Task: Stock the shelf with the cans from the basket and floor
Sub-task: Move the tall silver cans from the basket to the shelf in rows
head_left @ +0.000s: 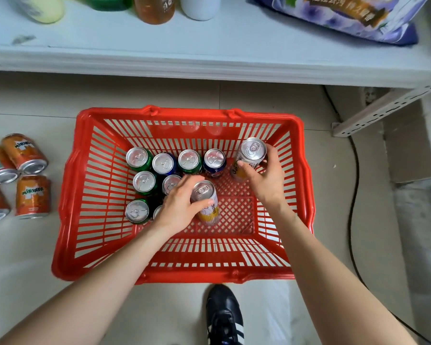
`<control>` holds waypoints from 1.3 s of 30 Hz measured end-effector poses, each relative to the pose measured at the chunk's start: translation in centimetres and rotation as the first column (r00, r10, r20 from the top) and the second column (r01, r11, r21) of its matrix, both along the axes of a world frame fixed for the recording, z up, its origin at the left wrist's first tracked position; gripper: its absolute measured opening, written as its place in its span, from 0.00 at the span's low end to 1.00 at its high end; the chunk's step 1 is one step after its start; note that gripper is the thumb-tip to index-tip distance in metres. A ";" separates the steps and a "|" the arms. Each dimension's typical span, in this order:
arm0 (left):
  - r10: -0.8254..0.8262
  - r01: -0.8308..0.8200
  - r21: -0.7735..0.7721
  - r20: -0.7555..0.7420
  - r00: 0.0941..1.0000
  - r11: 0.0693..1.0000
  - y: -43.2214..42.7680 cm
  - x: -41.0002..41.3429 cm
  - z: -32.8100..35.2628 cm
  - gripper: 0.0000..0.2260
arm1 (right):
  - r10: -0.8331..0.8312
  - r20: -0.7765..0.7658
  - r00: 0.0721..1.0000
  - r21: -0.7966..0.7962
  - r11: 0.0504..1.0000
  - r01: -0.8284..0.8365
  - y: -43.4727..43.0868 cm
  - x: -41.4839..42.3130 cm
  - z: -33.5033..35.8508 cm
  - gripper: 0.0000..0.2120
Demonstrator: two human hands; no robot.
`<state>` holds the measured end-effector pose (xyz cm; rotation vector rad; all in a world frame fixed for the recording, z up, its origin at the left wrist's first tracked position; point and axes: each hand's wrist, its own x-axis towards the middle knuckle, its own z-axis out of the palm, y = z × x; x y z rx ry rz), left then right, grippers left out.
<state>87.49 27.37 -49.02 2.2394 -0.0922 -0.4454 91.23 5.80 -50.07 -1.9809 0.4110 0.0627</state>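
Observation:
A red plastic basket [70,220] sits on the floor below a white shelf [209,53]. Several upright green and blue cans [163,163] stand in its left half. My left hand [178,207] grips a tall white-and-yellow can [208,210] in the basket's middle. My right hand [268,178] grips a second tall white-and-yellow can [251,151] near the basket's right wall, held slightly above the others. Several orange Miranda cans [24,153] lie on the floor to the left of the basket.
Bottles [154,8] and a purple-white bag [346,16] stand on the shelf. A slotted shelf post [383,110] and a black cable [353,195] run at the right. My black shoe [224,317] is just in front of the basket.

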 end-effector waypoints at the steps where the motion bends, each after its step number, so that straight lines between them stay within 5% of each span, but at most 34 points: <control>1: 0.016 -0.016 -0.003 0.010 1.000 1.000 0.1 -0.1 1.0 0.22 | 0.000 0.006 1.000 -0.002 1.000 0.000 0.1 -0.2 1.0 0.32; 13: 0.135 -0.132 -0.079 0.030 0.990 0.988 1.6 -2.3 16.9 0.21 | 0.026 0.050 0.998 -0.012 1.000 -0.025 1.4 -3.5 16.6 0.26; 39: -0.027 0.042 -0.056 0.253 0.967 0.998 0.6 -9.0 59.4 0.23 | -0.049 0.312 0.949 0.101 0.995 0.018 0.6 -14.2 60.6 0.23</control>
